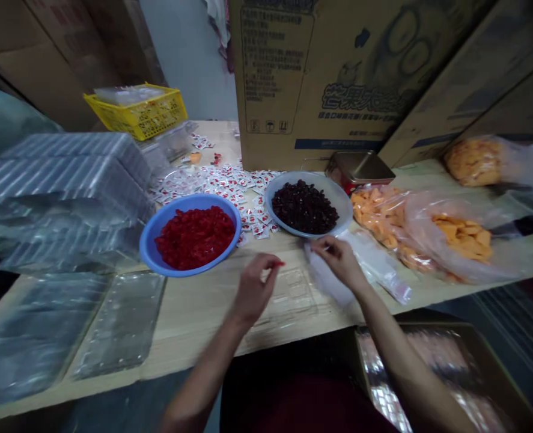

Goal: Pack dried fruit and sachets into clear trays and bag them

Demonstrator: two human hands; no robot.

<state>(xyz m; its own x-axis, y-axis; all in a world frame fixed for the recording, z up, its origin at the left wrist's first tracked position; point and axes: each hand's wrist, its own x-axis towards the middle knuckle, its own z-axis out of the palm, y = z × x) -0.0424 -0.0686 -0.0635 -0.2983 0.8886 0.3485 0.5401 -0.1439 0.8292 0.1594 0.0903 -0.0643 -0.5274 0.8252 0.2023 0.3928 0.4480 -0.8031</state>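
My left hand (258,285) is closed in a pinch on a small red piece (280,263), which pokes out at the fingertips. Left of it stands a blue bowl (145,243) with a heap of glossy red pieces (196,237). My right hand (341,258) is pinched at the upper edge of a thin clear plastic bag (331,281), blurred by motion. Just behind that hand is a pale bowl (344,207) of dark dried pieces (304,206). A faint clear tray with compartments (288,291) lies on the table between my hands.
Stacked clear trays (63,186) rise at left. Small printed packets (223,183) lie scattered behind the bowls. Bags of orange pieces (462,237) and a metal tin (360,168) stand right. Cardboard boxes (311,78) back the table. An open carton (482,337) sits below its front edge.
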